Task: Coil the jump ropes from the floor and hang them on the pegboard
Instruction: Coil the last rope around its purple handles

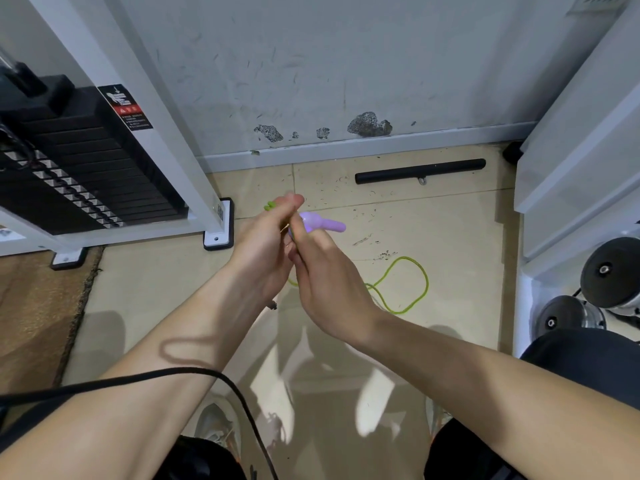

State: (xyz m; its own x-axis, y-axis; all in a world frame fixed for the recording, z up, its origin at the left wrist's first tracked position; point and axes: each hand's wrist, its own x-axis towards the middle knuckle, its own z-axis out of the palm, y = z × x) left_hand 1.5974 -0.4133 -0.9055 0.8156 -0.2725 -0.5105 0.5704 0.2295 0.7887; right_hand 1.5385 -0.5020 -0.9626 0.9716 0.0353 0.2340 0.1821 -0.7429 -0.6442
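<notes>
Between the touching hands: left hand (265, 245) pinches green rope (269, 205) loops, right hand (327, 289) grips the purple handle (327, 225). Slack tail (427, 282) lies on floor (450, 220) below right hand; fast pulling could knot it.

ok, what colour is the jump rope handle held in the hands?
Light purple handle, on a yellow-green cord. The head view, the only one, shows it clearly.
</notes>
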